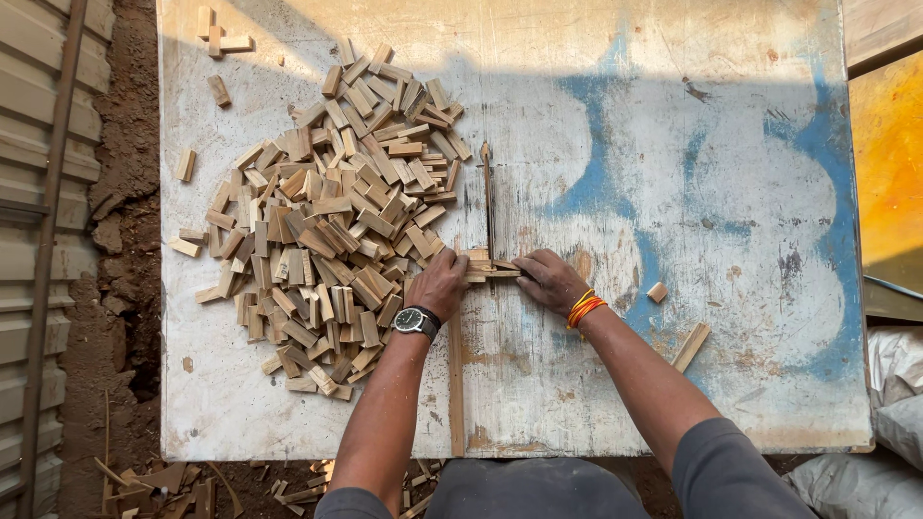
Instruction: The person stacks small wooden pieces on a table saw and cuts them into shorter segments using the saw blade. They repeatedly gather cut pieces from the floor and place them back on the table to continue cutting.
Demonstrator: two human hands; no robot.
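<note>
My left hand, with a dark wristwatch on its wrist, and my right hand, with orange threads on its wrist, both press on a thin strip of wood that lies across a saw blade slot in the worn white table. The left hand holds the strip's left end beside the big heap. The right hand holds its right end. A large heap of small cut wooden blocks covers the table's left half.
One small wood block and a longer offcut lie right of my right hand. Several loose blocks sit at the far left corner. Wood scraps litter the dirt floor below the table's near edge. Corrugated sheet runs along the left.
</note>
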